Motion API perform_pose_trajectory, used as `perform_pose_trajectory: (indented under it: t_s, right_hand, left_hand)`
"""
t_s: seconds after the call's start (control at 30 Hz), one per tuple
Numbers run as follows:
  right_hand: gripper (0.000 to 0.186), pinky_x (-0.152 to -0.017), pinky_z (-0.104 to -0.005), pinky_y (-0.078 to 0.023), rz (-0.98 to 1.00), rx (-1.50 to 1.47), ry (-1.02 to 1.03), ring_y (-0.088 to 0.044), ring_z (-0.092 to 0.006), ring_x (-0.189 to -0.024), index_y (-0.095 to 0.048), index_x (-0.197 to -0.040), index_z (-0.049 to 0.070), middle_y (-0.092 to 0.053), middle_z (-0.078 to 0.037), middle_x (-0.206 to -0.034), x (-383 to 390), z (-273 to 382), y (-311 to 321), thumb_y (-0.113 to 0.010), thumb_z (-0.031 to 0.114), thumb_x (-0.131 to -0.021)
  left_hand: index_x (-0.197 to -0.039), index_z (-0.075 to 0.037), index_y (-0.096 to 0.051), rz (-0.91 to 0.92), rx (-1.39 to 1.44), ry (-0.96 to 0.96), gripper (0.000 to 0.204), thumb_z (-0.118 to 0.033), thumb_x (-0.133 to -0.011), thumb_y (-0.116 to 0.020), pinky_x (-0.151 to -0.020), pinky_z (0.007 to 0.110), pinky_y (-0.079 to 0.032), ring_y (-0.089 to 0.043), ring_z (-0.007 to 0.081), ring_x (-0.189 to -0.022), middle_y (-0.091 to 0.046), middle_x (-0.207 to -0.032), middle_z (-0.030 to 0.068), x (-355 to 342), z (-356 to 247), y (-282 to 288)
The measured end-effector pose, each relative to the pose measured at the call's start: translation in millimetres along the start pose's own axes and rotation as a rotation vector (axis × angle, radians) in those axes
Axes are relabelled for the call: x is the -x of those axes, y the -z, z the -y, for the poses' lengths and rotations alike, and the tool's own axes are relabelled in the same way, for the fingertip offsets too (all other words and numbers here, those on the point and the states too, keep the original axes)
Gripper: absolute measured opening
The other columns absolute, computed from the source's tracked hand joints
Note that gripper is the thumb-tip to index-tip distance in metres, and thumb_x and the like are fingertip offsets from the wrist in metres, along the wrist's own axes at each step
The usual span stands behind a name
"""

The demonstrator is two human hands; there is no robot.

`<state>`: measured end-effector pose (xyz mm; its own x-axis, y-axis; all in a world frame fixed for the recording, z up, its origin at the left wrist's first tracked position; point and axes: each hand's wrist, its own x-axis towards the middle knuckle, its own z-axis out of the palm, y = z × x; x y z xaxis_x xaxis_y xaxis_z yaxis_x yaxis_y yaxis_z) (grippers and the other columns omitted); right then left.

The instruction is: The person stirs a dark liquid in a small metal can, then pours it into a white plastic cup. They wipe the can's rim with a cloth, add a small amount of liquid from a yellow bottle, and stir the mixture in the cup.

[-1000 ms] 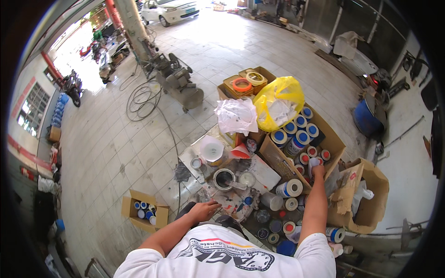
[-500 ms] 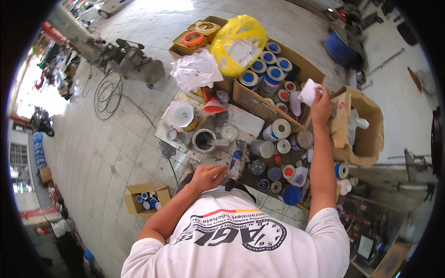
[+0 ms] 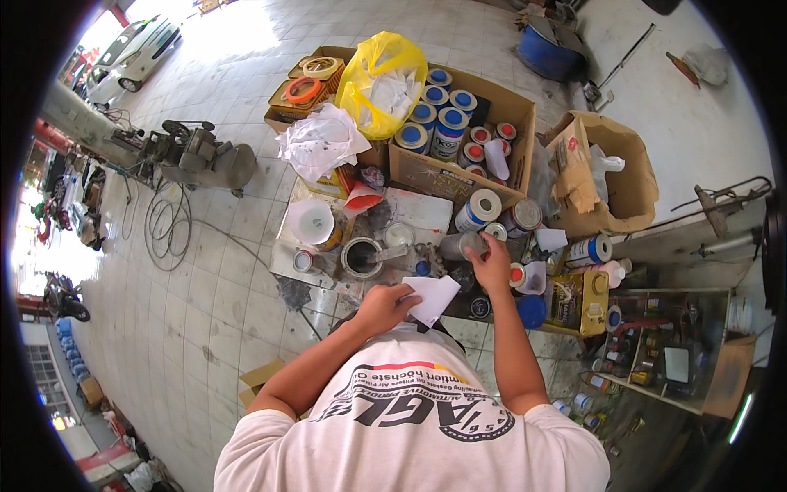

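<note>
The white paper (image 3: 434,297), in the right hand (image 3: 493,266) half a second ago, is now gripped by the left hand (image 3: 385,308), at its 3 o'clock. The right hand has come down and grasps a grey can (image 3: 452,247) at its 10 o'clock.

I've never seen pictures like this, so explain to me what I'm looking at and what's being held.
There is no machine here, just a person's two bare hands. The view comes from a wide fisheye camera worn on the head and looking down, so straight edges bend. The left hand holds a piece of white paper. The right hand touches a grey can; how firmly isn't clear. On the stained work surface stand an open can with dark contents and a red funnel. Beyond it, a cardboard box holds blue-topped cans and red-topped cans.
</note>
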<state>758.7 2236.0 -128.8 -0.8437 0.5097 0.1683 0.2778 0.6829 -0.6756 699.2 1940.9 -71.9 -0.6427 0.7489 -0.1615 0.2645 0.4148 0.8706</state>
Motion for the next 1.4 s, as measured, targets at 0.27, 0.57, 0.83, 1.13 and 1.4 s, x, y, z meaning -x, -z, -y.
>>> perform_pose_trajectory:
  t_s: [0.27,0.57,0.83,1.13,1.4]
  right_hand:
    - [0.083,-0.106,-0.0513,-0.049,0.034,0.2,-0.162,-0.056,-0.0493,-0.127,-0.052,-0.15,0.018,-0.053,-0.029,-0.138,8,-24,-60,-0.089,0.034,-0.077]
    - [0.084,-0.096,-0.0485,-0.055,0.121,0.354,-0.172,-0.061,-0.0418,-0.118,-0.052,-0.148,0.02,-0.051,-0.022,-0.134,12,62,-44,-0.088,0.034,-0.074]
    - [0.081,-0.089,-0.0485,-0.059,0.068,0.363,-0.219,-0.065,-0.0413,-0.112,-0.053,-0.144,0.02,-0.048,-0.022,-0.135,42,106,-35,-0.088,0.036,-0.073]
    - [0.083,-0.088,-0.052,-0.057,-0.046,0.301,-0.398,-0.064,-0.0436,-0.109,-0.05,-0.142,0.016,-0.051,-0.022,-0.13,99,145,-14,-0.087,0.04,-0.071]
    - [0.08,-0.089,-0.0524,-0.056,-0.201,0.241,-0.358,-0.064,-0.0429,-0.11,-0.05,-0.138,0.016,-0.051,-0.019,-0.128,119,174,22,-0.088,0.042,-0.072]
  left_hand:
    - [-0.153,-0.008,-0.046,-0.117,0.285,-0.022,0.049,-0.008,-0.106,-0.059,-0.058,0.028,-0.057,-0.078,0.0182,-0.071,-0.074,-0.078,0.0092,44,2,51]
    - [-0.147,-0.007,-0.058,-0.455,0.161,-0.127,0.052,-0.005,-0.097,-0.07,-0.065,0.027,-0.056,-0.077,0.0132,-0.073,-0.075,-0.072,0.0075,91,39,69]
    - [-0.139,-0.003,-0.061,-0.445,0.263,-0.096,0.053,-0.007,-0.09,-0.081,-0.066,0.026,-0.058,-0.077,0.0127,-0.077,-0.08,-0.09,0.0115,87,37,79]
    - [-0.141,-0.001,-0.055,-0.234,0.013,-0.261,0.051,-0.008,-0.093,-0.071,-0.085,0.04,-0.058,-0.07,0.0385,-0.104,-0.068,-0.121,0.0226,63,67,37]
    - [-0.163,0.0,-0.017,-0.09,-0.126,-0.257,0.102,-0.009,-0.08,-0.076,-0.1,0.055,-0.052,-0.054,0.0562,-0.125,-0.03,-0.157,0.0349,17,37,-26]
